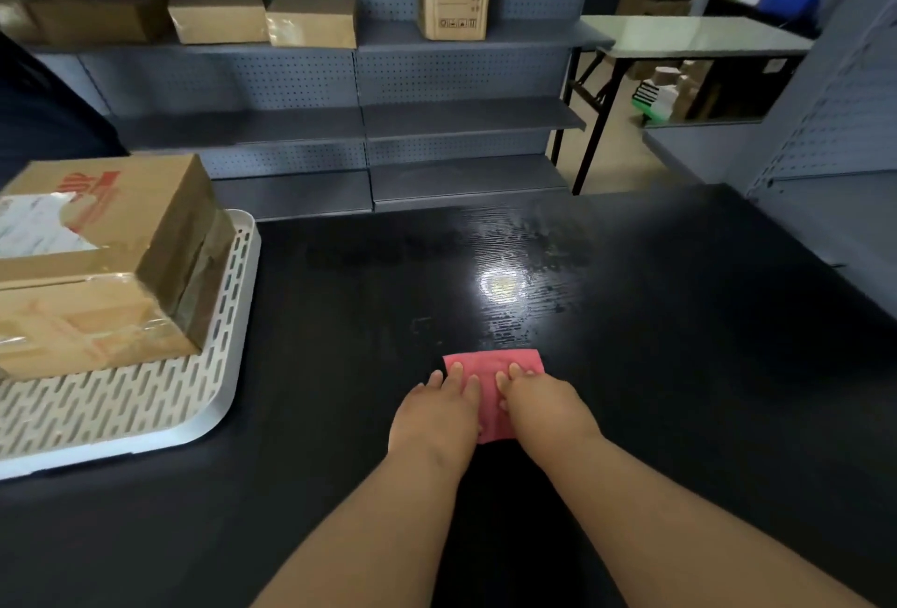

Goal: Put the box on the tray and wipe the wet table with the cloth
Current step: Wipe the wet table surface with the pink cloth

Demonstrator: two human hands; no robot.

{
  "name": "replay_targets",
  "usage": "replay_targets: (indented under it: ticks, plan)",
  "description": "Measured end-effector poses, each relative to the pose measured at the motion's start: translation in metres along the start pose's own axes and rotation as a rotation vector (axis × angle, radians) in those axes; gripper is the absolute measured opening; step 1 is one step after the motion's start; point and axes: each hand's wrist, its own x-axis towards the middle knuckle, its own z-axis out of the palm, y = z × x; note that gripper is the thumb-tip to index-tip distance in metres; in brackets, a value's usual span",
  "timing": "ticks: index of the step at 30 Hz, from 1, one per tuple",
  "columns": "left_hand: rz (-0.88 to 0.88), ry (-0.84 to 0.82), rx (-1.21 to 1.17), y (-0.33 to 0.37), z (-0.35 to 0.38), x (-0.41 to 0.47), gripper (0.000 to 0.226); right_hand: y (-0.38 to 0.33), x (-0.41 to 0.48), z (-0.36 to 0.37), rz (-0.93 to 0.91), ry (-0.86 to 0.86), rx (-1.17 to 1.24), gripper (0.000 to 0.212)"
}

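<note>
Now both flat, spread hands, left hand [433, 418] and right hand [546, 406], press the cloth [490, 362] on the glossy wet table [679, 365].

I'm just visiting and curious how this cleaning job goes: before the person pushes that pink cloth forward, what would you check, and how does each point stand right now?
1. Box on the tray: ok, it sits inside the white slotted tray.
2. Cloth flat on the table: ok.
3. Left hand on the cloth: ok, fingers pressed on its left part.
4. Right hand on the cloth: ok, pressed on its right part.
5. Path to the wet patch: ok, nothing lies between cloth and patch.
6. How wet the patch is beyond the glare: cannot tell.
</note>
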Motion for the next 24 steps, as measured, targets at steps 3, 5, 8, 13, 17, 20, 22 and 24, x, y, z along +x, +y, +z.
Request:
replay_targets:
  ticks: [3,5,8,13,17,20,22,24]
  plan:
    - [-0.038,0.006,-0.015,-0.005,-0.017,0.038,0.057,0.013,0.042,-0.017,-0.017,0.028,-0.033,0.052]
    - [-0.069,0.007,-0.013,-0.009,-0.029,0.066,0.056,0.022,0.07,-0.028,-0.04,0.058,-0.06,0.05]
    - [-0.113,-0.005,-0.017,-0.015,-0.049,0.11,0.056,0.036,0.113,-0.046,-0.074,0.121,-0.085,0.047]
    - [-0.196,-0.017,-0.042,-0.028,-0.08,0.176,0.058,0.057,0.184,-0.077,-0.119,0.156,-0.097,0.047]
    - [-0.242,-0.011,-0.039,-0.041,-0.097,0.217,0.056,0.064,0.225,-0.1,-0.157,0.189,-0.151,0.048]
    - [-0.272,-0.013,-0.036,-0.049,-0.103,0.24,0.058,0.068,0.244,-0.11,-0.179,0.222,-0.167,0.047]
    - [-0.289,-0.006,-0.036,-0.052,-0.106,0.251,0.058,0.07,0.253,-0.116,-0.194,0.239,-0.175,0.047]
    - [-0.301,0.0,-0.033,-0.055,-0.107,0.257,0.059,0.071,0.259,-0.12,-0.202,0.249,-0.177,0.047]
